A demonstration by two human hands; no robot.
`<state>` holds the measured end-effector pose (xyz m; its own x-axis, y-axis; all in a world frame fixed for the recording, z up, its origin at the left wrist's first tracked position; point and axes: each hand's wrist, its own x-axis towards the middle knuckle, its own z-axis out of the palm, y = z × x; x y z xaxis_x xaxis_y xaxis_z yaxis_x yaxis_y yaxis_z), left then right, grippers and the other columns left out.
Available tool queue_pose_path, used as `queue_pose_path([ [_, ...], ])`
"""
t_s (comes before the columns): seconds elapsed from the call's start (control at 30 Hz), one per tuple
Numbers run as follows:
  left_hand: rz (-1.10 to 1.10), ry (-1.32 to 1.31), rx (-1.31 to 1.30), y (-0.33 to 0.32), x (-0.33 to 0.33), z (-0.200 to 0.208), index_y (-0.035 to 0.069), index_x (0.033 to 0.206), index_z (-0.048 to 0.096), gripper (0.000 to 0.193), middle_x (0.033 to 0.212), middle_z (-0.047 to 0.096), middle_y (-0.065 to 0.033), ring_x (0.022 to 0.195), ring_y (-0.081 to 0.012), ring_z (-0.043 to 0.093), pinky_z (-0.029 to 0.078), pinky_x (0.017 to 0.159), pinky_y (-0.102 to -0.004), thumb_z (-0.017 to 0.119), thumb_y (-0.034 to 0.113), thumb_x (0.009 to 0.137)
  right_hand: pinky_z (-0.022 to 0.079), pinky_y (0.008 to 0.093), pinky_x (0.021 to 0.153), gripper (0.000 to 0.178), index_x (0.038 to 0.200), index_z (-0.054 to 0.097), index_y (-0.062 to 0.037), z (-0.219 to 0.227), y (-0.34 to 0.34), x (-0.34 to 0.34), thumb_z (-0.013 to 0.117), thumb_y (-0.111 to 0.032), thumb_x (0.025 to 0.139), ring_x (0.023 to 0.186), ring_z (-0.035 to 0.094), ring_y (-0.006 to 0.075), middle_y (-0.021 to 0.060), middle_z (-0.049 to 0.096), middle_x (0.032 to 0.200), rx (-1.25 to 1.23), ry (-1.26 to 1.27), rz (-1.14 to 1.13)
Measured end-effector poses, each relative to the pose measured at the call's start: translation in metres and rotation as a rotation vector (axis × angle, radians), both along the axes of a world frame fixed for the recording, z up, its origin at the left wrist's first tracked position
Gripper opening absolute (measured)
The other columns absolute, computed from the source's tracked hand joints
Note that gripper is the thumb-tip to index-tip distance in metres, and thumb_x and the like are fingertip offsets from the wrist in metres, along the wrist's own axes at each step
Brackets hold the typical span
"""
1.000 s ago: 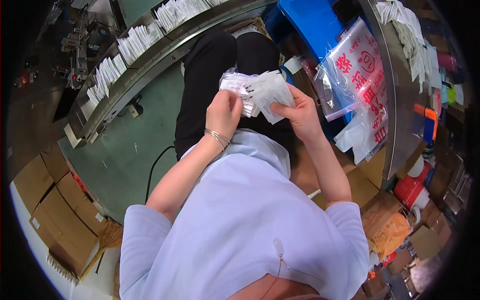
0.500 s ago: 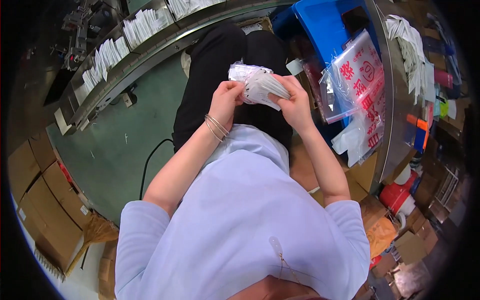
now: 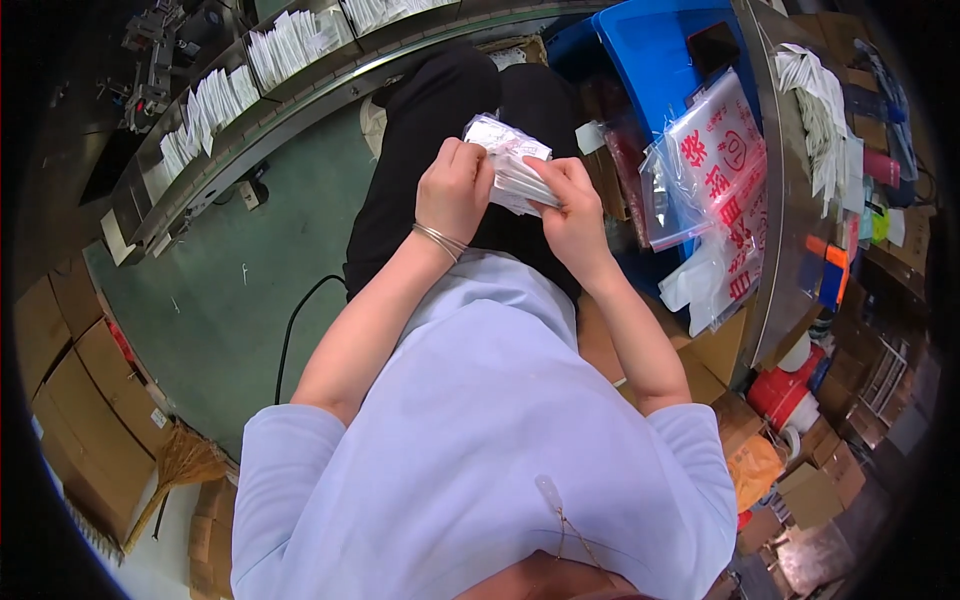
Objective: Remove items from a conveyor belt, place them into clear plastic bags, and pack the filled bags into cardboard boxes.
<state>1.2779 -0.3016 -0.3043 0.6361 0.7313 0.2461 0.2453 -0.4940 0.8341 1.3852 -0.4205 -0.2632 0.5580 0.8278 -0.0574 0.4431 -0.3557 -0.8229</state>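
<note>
Two hands (image 3: 515, 195), one packet bundle (image 3: 510, 160), one blue bin (image 3: 660, 50), one broom (image 3: 180, 465).

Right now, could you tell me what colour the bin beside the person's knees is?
The bin is blue, clearest in the head view.

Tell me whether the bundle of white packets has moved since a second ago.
Cannot tell: the camera itself shifted. The bundle of white packets stays over the black-trousered lap, in both hands.

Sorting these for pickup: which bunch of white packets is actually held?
The white packet bundle over the lap, gripped by both hands; the other bunches lie on the long conveyor.
</note>
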Motion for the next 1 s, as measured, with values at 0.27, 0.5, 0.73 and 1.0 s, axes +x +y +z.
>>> queue_pose_path([
  [0.27, 0.029, -0.173, -0.158, -0.004, 0.002, 0.004, 0.001, 0.077, 0.055, 0.008, 0.068, 0.054, -0.0111, 0.055, -0.0246, 0.054, 0.044, 0.049, -0.0301, 0.061, -0.001, 0.073, 0.044, 0.0278, 0.076, 0.042, 0.106, 0.062, -0.0084, 0.005, 0.015, 0.014, 0.059, 0.011, 0.069, 0.082, 0.052, 0.0218, 0.0079, 0.048, 0.088, -0.200, -0.002, 0.123],
  [0.5, -0.022, -0.203, -0.070, -0.007, 0.000, 0.006, 0.000, 0.078, 0.054, 0.010, 0.069, 0.054, -0.0112, 0.058, -0.0254, 0.055, 0.045, 0.051, -0.0306, 0.061, -0.003, 0.073, 0.045, 0.0273, 0.074, 0.041, 0.103, 0.064, -0.0083, 0.005, 0.027, 0.026, 0.063, 0.008, 0.066, 0.082, 0.053, 0.0205, 0.0071, 0.048, 0.088, -0.366, 0.103, 0.081],
  [0.73, -0.110, -0.135, 0.218, -0.007, 0.000, 0.004, 0.000, 0.082, 0.053, 0.012, 0.074, 0.054, -0.0127, 0.064, -0.0274, 0.056, 0.047, 0.054, -0.0329, 0.060, -0.003, 0.072, 0.046, 0.0276, 0.069, 0.037, 0.096, 0.057, 0.0007, -0.002, 0.034, 0.034, 0.064, 0.007, 0.060, 0.084, 0.053, 0.0168, 0.0071, 0.048, 0.088, -0.312, 0.792, -0.124],
  [1.0, -0.078, -0.136, 0.175, -0.018, 0.000, 0.004, 0.000, 0.082, 0.055, 0.015, 0.070, 0.054, -0.0117, 0.059, -0.0252, 0.056, 0.046, 0.052, -0.0306, 0.062, -0.006, 0.070, 0.040, 0.0268, 0.074, 0.032, 0.083, 0.045, -0.0025, -0.027, 0.025, -0.014, 0.060, 0.007, 0.057, 0.082, 0.047, 0.0167, 0.0065, 0.045, 0.090, 0.076, 0.035, -0.543],
])
